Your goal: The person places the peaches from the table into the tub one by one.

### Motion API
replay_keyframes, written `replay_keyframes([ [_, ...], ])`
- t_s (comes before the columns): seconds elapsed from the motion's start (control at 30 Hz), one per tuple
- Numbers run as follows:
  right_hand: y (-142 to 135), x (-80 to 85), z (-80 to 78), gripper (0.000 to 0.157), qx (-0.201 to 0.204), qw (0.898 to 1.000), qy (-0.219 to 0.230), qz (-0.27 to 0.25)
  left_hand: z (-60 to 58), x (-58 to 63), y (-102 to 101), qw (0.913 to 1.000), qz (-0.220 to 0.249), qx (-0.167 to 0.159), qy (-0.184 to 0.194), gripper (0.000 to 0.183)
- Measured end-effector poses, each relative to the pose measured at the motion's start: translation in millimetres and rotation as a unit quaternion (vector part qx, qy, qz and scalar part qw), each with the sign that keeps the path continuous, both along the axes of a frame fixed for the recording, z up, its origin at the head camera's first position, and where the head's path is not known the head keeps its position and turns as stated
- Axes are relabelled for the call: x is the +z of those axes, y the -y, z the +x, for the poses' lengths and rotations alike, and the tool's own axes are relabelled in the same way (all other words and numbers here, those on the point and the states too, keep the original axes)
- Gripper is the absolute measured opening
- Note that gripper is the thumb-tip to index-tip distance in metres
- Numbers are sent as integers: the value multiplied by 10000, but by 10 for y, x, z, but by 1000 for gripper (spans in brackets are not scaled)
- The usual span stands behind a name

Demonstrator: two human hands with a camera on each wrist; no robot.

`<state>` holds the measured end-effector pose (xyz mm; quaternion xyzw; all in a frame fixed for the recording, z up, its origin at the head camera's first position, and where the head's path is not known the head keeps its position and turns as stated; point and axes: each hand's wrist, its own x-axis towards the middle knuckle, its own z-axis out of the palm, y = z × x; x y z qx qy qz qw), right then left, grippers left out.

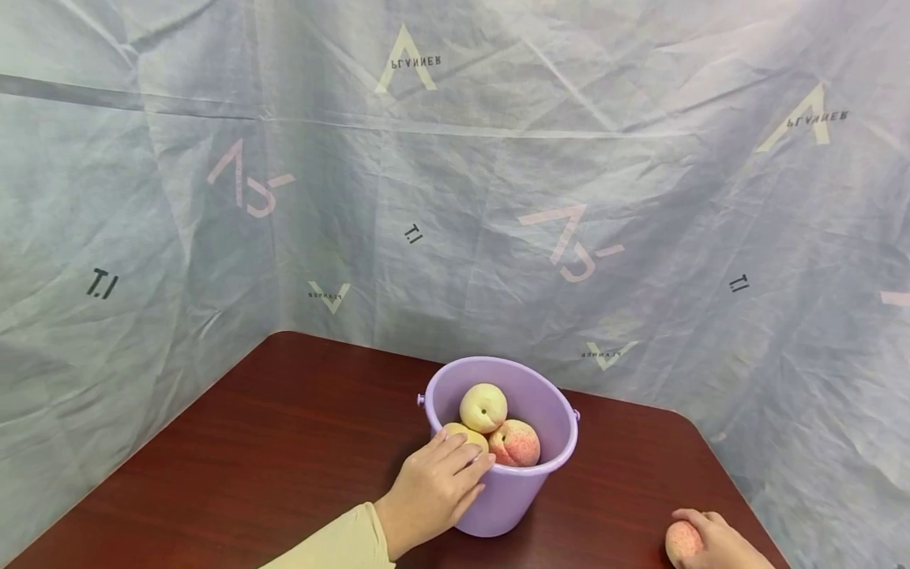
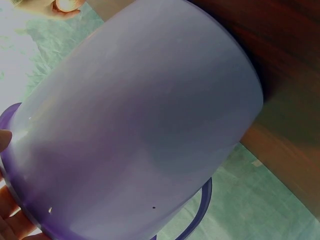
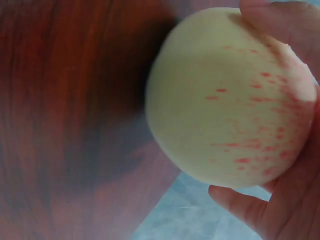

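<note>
A lilac plastic bucket point(image 1: 498, 494) stands on the table with several peaches inside, among them a pale one point(image 1: 483, 407) and a red-blushed one point(image 1: 515, 442). My left hand point(image 1: 432, 488) grips its near left rim, fingers over the edge and partly covering a yellowish peach point(image 1: 465, 433). In the left wrist view the bucket wall point(image 2: 140, 115) fills most of the picture, with fingertips point(image 2: 5, 140) at the rim. At the table's right side my right hand point(image 1: 721, 545) holds another peach point(image 3: 225, 100), cream with red flecks, between thumb and fingers, close over the wood.
The dark red-brown table point(image 1: 284, 442) has rounded far corners. A grey printed cloth point(image 1: 455, 197) hangs behind it and along both sides. The bucket's handle point(image 2: 202, 210) hangs down its side in the left wrist view.
</note>
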<state>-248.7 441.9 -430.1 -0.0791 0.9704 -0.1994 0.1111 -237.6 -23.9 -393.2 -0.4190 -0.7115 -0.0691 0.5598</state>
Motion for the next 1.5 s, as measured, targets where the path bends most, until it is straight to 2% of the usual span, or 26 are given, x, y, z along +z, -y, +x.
replay_keyframes([
  [0.33, 9, -24, -36, 48, -171, 9998, -52, 99, -6, 34, -8, 10000, -5, -7, 74, 31],
  [0.43, -3, -40, -49, 45, -86, 9999, -22, 59, -7, 33, -5, 10000, -23, 0, 96, 31],
  [0.67, -53, -54, -50, 40, 390, 9992, -66, 92, -5, 15, -3, 9999, -69, 48, 109, 24],
  [0.87, -28, -29, -76, 41, 658, 9977, -109, -63, -9, 17, -1, 9999, -39, 41, 95, 29],
  [1.03, 15, 30, -83, 39, 633, 9978, 52, -182, 0, 21, 0, 9999, -33, 40, 111, 30],
  [1.23, 65, 143, -43, 39, 407, 9987, 170, -267, -3, 13, 1, 9999, -42, 10, 97, 23],
  [1.33, 89, 210, -8, 39, 593, 9981, -163, 9, -7, -4, 0, 10000, -29, -3, 71, 22],
  [1.5, 140, 360, 23, 42, 1074, 9894, -873, 446, -16, 7, -2, 10000, 1, -15, 95, 23],
])
